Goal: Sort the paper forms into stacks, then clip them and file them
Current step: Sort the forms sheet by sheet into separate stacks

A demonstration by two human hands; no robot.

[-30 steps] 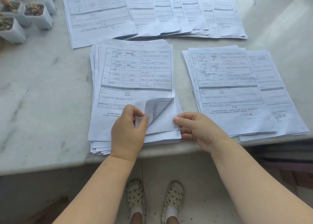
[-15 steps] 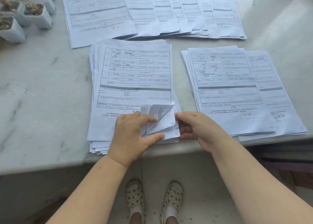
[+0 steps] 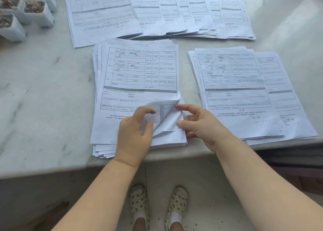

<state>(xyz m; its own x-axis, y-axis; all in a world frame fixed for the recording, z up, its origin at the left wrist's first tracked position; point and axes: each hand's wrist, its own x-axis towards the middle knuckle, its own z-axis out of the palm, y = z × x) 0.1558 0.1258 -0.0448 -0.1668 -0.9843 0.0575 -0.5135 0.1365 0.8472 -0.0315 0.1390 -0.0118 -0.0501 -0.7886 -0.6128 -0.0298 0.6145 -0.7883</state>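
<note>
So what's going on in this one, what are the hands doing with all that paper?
A person stands at a marble table sorting printed forms. Both hands work the near right corner of the middle stack: the left hand holds the curled-up corner of the top sheets, and the right hand has finger and thumb at the lifted edge. Another stack lies to the right, and a fanned row of forms lies farther back. No clip is in view.

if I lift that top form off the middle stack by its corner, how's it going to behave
Probably floppy: the top form's corner already curls over between the left hand and right hand. Likely very light. Sheets beneath in the middle stack lie fanned, so they may slide along.
</note>
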